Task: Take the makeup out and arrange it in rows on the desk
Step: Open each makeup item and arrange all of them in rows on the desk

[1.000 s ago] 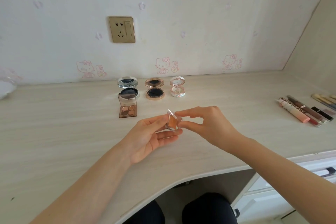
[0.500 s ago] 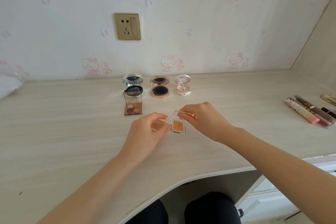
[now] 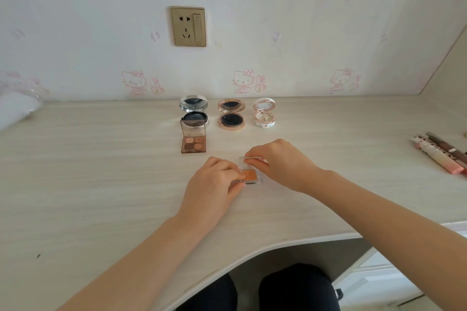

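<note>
Left hand and right hand meet over a small square blush case resting on the counter. The left hand's fingers are curled, pinching the case's base at its left side. The right hand's thumb and fingertips pinch the clear lid, which stands raised at the rear. The case is glossy clear plastic with a flat orange pan inside.

Behind and to the left of it lies a rectangular four-pan eyeshadow palette in browns, its translucent lid propped up. Farther back, three round compacts stand open in a row near the wall: a silver compact just behind the palette, a rose-gold compact and a white ornate compact.

The counter is pale, matte, with a fine wood grain; its front edge curves inward above the person's knees. A broad stretch of surface separates the right hand from the slim lip tubes lying at the far right edge. Another broad stretch runs left toward a soft white bag at the frame's side. A brass-coloured socket plate sits on the wall above.
</note>
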